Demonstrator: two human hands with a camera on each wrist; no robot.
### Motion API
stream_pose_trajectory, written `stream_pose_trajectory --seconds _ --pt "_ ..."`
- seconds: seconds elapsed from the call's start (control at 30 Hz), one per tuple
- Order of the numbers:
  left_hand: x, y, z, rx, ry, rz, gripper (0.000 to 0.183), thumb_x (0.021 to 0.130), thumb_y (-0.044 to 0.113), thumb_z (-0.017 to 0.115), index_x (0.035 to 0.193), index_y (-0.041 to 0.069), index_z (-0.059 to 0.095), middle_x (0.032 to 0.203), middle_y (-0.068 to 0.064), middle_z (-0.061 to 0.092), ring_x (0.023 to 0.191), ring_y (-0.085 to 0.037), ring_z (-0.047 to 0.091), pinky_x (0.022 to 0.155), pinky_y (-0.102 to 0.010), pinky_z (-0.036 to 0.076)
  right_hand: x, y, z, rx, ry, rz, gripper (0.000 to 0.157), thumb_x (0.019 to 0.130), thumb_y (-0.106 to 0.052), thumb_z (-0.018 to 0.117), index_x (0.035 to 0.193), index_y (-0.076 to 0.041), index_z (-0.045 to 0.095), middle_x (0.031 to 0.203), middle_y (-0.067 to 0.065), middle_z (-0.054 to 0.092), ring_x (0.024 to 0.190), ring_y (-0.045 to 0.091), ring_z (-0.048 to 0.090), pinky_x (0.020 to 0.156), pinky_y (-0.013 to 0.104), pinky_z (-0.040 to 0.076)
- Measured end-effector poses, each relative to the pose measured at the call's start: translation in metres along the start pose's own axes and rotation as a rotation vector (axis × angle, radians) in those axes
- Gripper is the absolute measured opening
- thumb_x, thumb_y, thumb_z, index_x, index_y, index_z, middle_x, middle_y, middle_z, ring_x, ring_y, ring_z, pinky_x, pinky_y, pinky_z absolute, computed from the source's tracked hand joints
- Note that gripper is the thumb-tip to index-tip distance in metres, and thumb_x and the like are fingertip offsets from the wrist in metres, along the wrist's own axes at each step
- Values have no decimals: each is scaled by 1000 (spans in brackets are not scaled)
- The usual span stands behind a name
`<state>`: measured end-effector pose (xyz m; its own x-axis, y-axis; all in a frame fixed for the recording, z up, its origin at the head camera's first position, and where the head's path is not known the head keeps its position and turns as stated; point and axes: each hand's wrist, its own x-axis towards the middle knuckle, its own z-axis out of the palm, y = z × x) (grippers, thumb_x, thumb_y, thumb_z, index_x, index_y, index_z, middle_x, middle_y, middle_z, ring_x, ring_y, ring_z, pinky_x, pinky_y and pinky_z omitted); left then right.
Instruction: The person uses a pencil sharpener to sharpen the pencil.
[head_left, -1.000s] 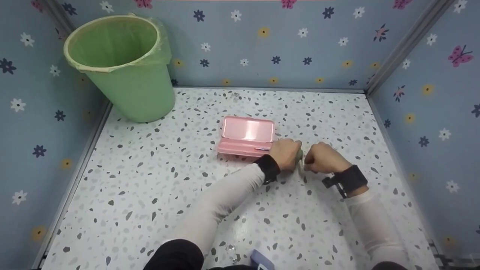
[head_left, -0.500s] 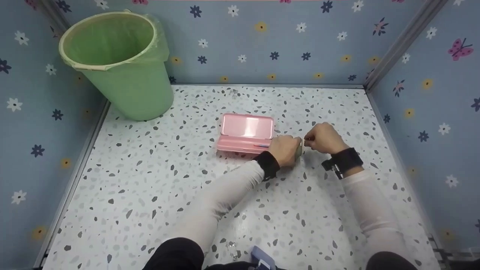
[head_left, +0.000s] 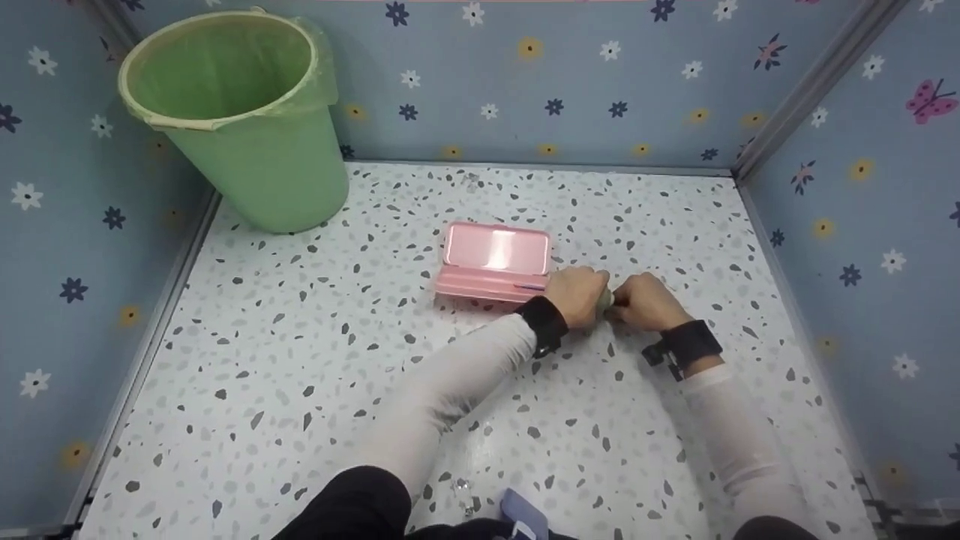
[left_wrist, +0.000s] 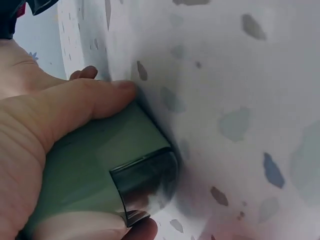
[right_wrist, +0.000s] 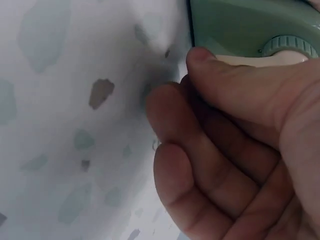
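My left hand [head_left: 576, 294] grips a green pencil sharpener [left_wrist: 90, 155] with a dark see-through window [left_wrist: 150, 180] at one corner. In the left wrist view, its thumb lies along the green body. At the sharpener's other side my right hand [head_left: 646, 301] has its fingers curled and its thumb against the forefinger, at the cream crank handle [right_wrist: 287, 56]. A ribbed green knob [right_wrist: 290, 45] sits at the crank's pivot; the handle's end is hidden by the fingers. A thin red-and-blue stick [head_left: 531, 286], like a pencil, shows left of my left hand; its other end is hidden.
An open pink pencil case [head_left: 480, 285] lies just left of my left hand, its lid [head_left: 496, 249] folded back. A green lined bin [head_left: 277, 172] stands at the back left. Flowered walls enclose the speckled table [head_left: 300, 337]. A purple-blue object [head_left: 523, 511] is at the front edge.
My right hand went up and away at the sharpener's crank side, then came back down closer to the left hand. The left hand stays on the sharpener. The head view shifts slightly.
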<state>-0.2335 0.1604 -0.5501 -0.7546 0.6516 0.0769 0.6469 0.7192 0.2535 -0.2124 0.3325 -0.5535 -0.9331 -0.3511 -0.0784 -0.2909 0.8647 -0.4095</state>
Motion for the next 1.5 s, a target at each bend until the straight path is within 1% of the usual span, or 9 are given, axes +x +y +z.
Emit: stream_pose_trajectory --seconds 0.23,0.4,0.5,0.63,0.73,0.97,1.07,1.3,1.5 --pt "9 8 0 51 50 -5 22 81 32 57 93 14 52 77 -5 51 63 -23 51 51 -37 44 1 6 -5 -31 62 28 9 73 -19 74 66 -14 70 51 -8 53 45 16 47 45 33 39" --pt "6 5 -9 4 10 -38 80 57 47 77 121 16 40 101 -8 46 86 -26 49 64 -38 46 3 4 -8 -56 -6 69 10 73 -21 72 73 -12 69 56 -4 55 48 17 49 47 34 40" --pt "0 -5 -26 -78 -23 -17 105 47 61 77 131 16 34 110 -6 42 93 -22 45 71 -34 44 0 -3 -17 -81 -63 115 20 70 -19 71 89 -11 69 68 0 60 58 20 54 53 37 44" --pt "-14 -30 -54 -191 -69 3 74 70 56 66 126 12 46 109 -4 49 91 -18 48 75 -30 41 -10 -20 -37 -148 -82 117 53 67 -22 71 117 -11 59 95 8 62 82 27 57 69 44 45" --pt "-24 -54 -70 -208 -79 -58 39 85 39 57 115 14 55 103 -1 56 88 -16 52 77 -30 42 -16 -37 -51 -185 -22 56 71 63 -37 74 126 -13 52 109 10 59 95 29 54 77 48 42" --pt "-32 -83 -72 -192 -60 -100 13 85 28 56 89 21 66 78 9 59 69 -11 54 63 -29 43 19 -60 -36 -192 120 -109 93 49 -63 75 126 -16 51 119 6 53 104 27 49 83 47 39" --pt "-33 -82 -65 -212 -60 -79 14 84 27 56 86 21 68 72 10 59 64 -11 53 59 -29 43 33 -56 -15 -178 87 -98 87 48 -60 77 118 -15 55 105 1 58 91 22 53 75 42 42" --pt "-36 -78 -49 -238 -68 -69 10 82 28 62 80 24 70 67 13 58 60 -11 52 54 -28 41 38 -46 17 -162 146 -31 37 52 -40 79 74 -20 57 61 -9 51 53 15 47 49 32 36" --pt "-41 -83 -44 -246 -49 -86 4 76 28 69 77 26 72 65 15 58 58 -9 52 52 -27 41 40 -48 21 -158 165 -38 35 51 -39 78 72 -22 55 58 -10 50 51 14 46 46 30 35"
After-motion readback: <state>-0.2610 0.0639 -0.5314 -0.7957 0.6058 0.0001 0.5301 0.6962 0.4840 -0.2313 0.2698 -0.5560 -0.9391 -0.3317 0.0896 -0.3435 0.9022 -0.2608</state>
